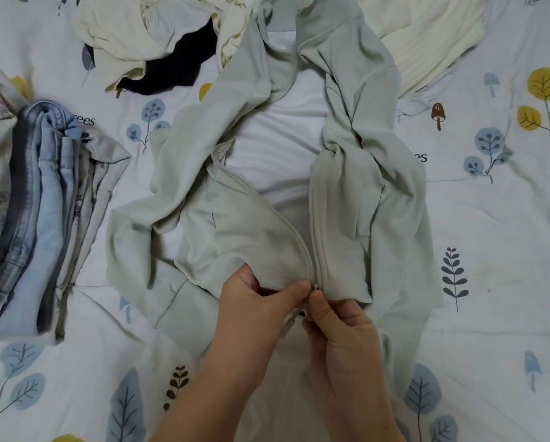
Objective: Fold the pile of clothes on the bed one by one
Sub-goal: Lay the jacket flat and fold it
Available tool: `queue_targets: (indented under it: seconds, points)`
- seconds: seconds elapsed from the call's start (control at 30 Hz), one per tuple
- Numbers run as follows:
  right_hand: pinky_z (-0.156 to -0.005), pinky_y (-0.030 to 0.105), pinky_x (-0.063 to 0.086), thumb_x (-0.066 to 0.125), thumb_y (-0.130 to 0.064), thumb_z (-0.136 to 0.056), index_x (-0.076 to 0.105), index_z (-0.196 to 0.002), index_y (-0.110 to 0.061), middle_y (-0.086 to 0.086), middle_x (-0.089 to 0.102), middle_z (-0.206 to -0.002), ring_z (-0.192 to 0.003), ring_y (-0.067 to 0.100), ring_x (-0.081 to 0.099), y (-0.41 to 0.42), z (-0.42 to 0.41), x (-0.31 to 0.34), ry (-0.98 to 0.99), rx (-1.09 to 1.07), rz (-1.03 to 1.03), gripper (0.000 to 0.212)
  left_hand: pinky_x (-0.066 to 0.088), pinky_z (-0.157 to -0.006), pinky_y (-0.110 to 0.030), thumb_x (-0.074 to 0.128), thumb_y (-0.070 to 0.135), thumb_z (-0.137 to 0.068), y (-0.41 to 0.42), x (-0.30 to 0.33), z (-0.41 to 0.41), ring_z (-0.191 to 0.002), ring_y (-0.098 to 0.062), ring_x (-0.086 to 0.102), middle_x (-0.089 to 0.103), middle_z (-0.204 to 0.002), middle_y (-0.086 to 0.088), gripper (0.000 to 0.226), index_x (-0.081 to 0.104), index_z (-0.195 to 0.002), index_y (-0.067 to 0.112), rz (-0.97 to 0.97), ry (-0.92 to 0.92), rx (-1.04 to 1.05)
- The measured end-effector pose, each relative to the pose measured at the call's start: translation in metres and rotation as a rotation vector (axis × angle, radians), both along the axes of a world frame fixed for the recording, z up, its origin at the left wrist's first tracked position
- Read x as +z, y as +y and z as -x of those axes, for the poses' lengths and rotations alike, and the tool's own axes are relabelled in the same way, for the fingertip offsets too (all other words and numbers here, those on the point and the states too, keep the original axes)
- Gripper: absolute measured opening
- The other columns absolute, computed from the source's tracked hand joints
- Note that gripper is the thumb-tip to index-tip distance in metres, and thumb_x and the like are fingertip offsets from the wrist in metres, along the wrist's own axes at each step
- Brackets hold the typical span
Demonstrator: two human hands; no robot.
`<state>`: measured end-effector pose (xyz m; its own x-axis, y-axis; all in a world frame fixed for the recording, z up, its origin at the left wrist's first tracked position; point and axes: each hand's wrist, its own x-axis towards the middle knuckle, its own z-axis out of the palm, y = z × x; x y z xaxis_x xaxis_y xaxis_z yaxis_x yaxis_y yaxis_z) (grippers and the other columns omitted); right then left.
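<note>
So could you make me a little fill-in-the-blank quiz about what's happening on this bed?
1. Both hands, left hand and right hand, pinch the bottom of the jacket's ____.
2. The pale green jacket lies open, showing a ____ lining inside.
3. The folded jeans sit on the ____ side of the picture.
4. Beyond the jacket, cream clothes lie over a ____ garment.

Missing words: zipper; white; left; dark
</note>
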<state>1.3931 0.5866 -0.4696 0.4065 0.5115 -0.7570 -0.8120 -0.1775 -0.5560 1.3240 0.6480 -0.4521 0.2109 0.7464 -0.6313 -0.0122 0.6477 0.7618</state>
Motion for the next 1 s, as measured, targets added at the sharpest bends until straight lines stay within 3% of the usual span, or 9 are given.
queue_targets:
  seconds: [0.23,0.33,0.4,0.5,0.63,0.73,0.8,0.9,1.0]
  points:
    - [-0.053,0.016,0.052,0.064,-0.01,-0.062,0.069,-0.051,-0.012,0.004,0.064,-0.059,-0.053,0.009,0.062,0.004,-0.006,0.004,0.236,-0.016,0.035,0.013,0.055,-0.063,-0.02,0.068,-0.004,-0.075,0.003,-0.007,0.001,-0.074,-0.017,0.071,0.074,-0.077,-0.005,0.017,0.068,-0.086,0.009,-0.023,0.07,-0.128]
    - [-0.048,0.017,0.049,0.067,-0.012,-0.062,0.066,-0.047,-0.01,0.007,0.061,-0.054,-0.047,0.009,0.058,0.008,-0.009,0.008,0.138,0.073,0.109,0.015,0.054,-0.061,-0.021,0.065,0.003,-0.081,-0.005,-0.01,-0.001,-0.072,-0.02,0.069,0.073,-0.078,-0.013,0.006,0.071,-0.08,0.004,0.142,0.013,-0.007]
    - [-0.047,0.017,0.048,0.068,-0.009,-0.067,0.064,-0.047,-0.01,0.007,0.059,-0.052,-0.047,0.01,0.056,0.01,-0.011,0.008,0.033,0.133,0.16,0.02,0.054,-0.062,-0.025,0.063,0.009,-0.083,-0.013,-0.013,-0.001,-0.072,-0.02,0.069,0.072,-0.078,-0.016,0.015,0.074,-0.075,0.004,0.198,-0.017,-0.002]
    - [-0.05,0.023,0.048,0.064,-0.002,-0.081,0.059,-0.055,-0.005,0.01,0.056,-0.054,-0.05,0.016,0.053,0.009,-0.012,0.007,0.049,0.128,0.218,0.026,0.053,-0.068,-0.029,0.062,0.011,-0.084,-0.018,-0.014,-0.001,-0.071,-0.022,0.066,0.071,-0.078,-0.018,0.017,0.074,-0.074,0.003,0.181,0.009,-0.022]
    - [-0.049,0.027,0.053,0.06,-0.002,-0.086,0.063,-0.081,0.002,0.016,0.069,-0.068,-0.057,0.021,0.066,0.012,-0.015,0.015,0.028,0.265,0.275,0.007,0.055,-0.066,-0.034,0.058,0.013,-0.088,-0.022,-0.015,0.0,-0.073,-0.027,0.069,0.072,-0.081,-0.019,0.02,0.074,-0.08,0.002,0.211,-0.014,-0.011]
    - [-0.044,0.02,0.049,0.067,0.0,-0.079,0.058,-0.092,-0.006,0.012,0.069,-0.065,-0.049,0.013,0.064,0.012,-0.021,0.025,-0.168,0.436,0.355,0.016,0.056,-0.072,-0.038,0.056,0.008,-0.089,-0.022,-0.016,0.0,-0.075,-0.031,0.068,0.07,-0.08,-0.023,0.022,0.071,-0.075,0.001,0.187,0.011,0.023]
    - [-0.043,0.014,0.043,0.067,-0.005,-0.079,0.047,-0.087,-0.02,0.005,0.065,-0.063,-0.047,0.007,0.058,0.011,-0.023,0.029,-0.486,0.61,0.48,0.026,0.056,-0.062,-0.03,0.055,0.005,-0.089,-0.023,-0.016,-0.002,-0.067,-0.026,0.069,0.07,-0.072,-0.021,0.024,0.07,-0.07,0.002,0.173,0.013,0.013]
    - [-0.053,0.019,0.032,0.05,-0.02,-0.091,0.028,-0.088,-0.027,-0.012,0.049,-0.068,-0.064,0.009,0.051,0.009,-0.021,0.028,-1.034,0.959,0.587,0.023,0.056,-0.058,-0.024,0.06,0.002,-0.086,-0.021,-0.018,-0.003,-0.062,-0.023,0.069,0.07,-0.069,-0.019,0.013,0.068,-0.076,-0.002,0.16,0.064,0.055]
    - [-0.068,0.023,0.037,0.036,-0.024,-0.098,0.037,-0.1,-0.027,-0.008,0.057,-0.092,-0.085,0.014,0.058,0.012,-0.026,0.026,-1.324,1.303,0.472,0.003,0.056,-0.058,-0.024,0.063,-0.002,-0.082,-0.015,-0.019,-0.002,-0.062,-0.022,0.069,0.071,-0.07,-0.017,0.011,0.069,-0.074,0.003,0.156,0.056,0.079]
